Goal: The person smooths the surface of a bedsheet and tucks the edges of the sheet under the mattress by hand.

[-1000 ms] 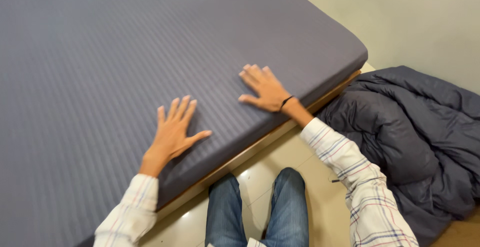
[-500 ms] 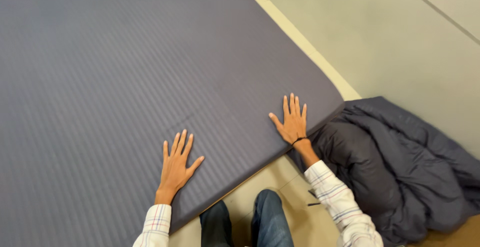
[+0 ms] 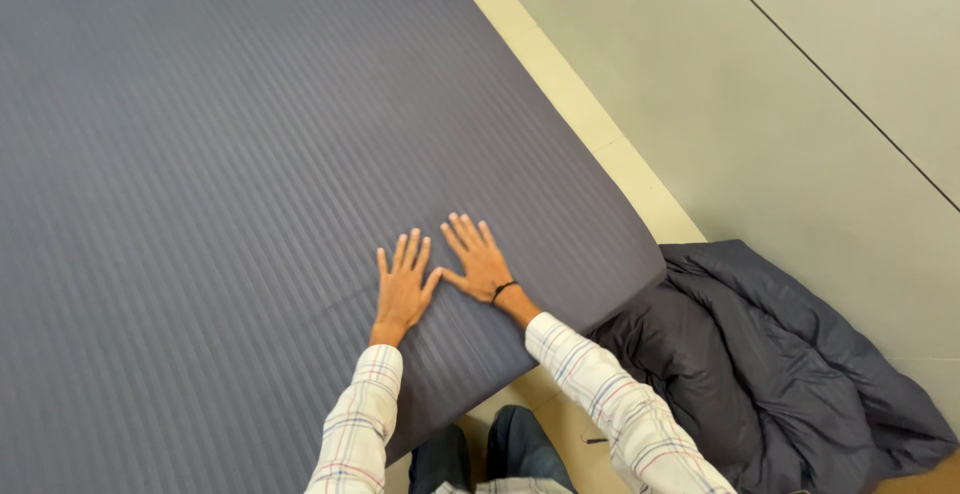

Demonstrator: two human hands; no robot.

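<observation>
Two hands flat on one grey striped sheet (image 3: 250, 154), pulled smooth over one mattress and filling most of the view. Left hand (image 3: 403, 289) palm down, fingers (image 3: 400, 254) spread wide and straight, gripping nothing, pressing the sheet near its near edge. Right hand (image 3: 480, 264) just beside it, also palm down, fingers (image 3: 465, 231) fanned wide and empty, thumb tips of both nearly touching. Sheet directly beneath all ten fingers, running far beyond them away from the body and off toward the left; rounded corner of the sheet (image 3: 640, 254) to the right of the right hand. One thin dark band (image 3: 505, 289) around the right wrist. Two checked white sleeves (image 3: 590, 384) reaching in from below the sheet's near edge. One dark grey quilt (image 3: 790, 364) heaped on the floor just past the sheet's corner, touching the mattress side. Pale floor (image 3: 560, 74) strip along the sheet's right edge, plain wall (image 3: 800, 174) beyond it. Blue jeans (image 3: 520, 449) below the sheet's near edge, between the sleeves.
</observation>
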